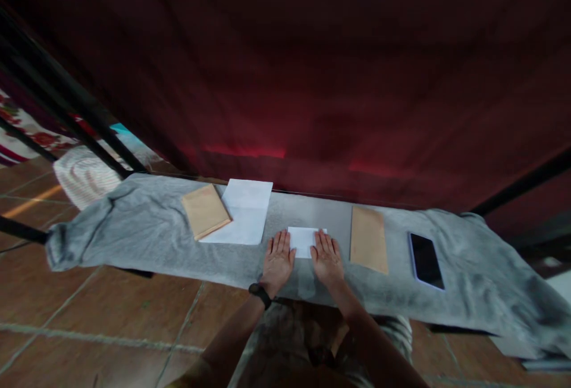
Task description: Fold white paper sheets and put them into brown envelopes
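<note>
My left hand (pixel 277 259) and my right hand (pixel 327 257) lie flat, fingers stretched out, on a small folded white paper (pixel 303 239). The paper rests on a narrow surface covered with a grey cloth (pixel 147 230). Each hand covers one side of the paper, and its middle shows between them. A black band sits on my left wrist.
Left of my hands lie a stack of brown envelopes (pixel 205 210) and white sheets (pixel 244 216). To the right lie a single brown envelope (pixel 368 238) and a dark phone (pixel 426 260). A dark red curtain (pixel 312 78) hangs behind. Tiled floor lies below.
</note>
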Demonstrator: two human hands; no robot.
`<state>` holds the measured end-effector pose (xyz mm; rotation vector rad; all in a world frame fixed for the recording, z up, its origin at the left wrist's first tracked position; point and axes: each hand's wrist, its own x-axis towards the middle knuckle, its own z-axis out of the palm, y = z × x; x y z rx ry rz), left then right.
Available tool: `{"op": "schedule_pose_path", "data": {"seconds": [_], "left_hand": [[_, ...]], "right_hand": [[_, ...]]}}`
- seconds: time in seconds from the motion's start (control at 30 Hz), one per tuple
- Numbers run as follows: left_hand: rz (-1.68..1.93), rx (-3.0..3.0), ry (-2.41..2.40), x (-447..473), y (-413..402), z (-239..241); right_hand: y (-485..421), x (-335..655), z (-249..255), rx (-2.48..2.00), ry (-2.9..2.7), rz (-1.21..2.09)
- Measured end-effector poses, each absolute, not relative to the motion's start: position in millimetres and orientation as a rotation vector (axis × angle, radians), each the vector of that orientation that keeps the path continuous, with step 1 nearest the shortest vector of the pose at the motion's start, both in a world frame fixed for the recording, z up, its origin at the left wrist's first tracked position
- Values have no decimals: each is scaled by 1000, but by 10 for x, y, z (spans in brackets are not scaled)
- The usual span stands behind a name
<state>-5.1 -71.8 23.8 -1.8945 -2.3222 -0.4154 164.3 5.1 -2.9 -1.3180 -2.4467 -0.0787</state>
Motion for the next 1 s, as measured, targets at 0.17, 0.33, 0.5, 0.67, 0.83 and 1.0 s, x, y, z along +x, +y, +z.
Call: {"op": "schedule_pose_path", "data": {"seconds": [0.17,0.33,0.5,0.67,0.83,1.0], "left_hand": [[-460,-1976,-2267,213,-491,258],[-422,-2080,-2253,335,-355,192],[-426,-1972,-2226,145,-429,89],[-385,-1951,-2201,94,-448,64],[-304,-2015,-2170,102,-470,105],[-297,-2002,-2181,103,-480,128]], "right_hand": [[55,1614,-12,-1361,-2440,-23],[58,1607,1,-1367,-2464,0],[68,1613,-14,-1343,-2432,0],[60,1460,52,-1403,-2406,102],[-9,1235,103,-1228,-2518,257],[-5,1272,63,-1283,-2482,192]]}}
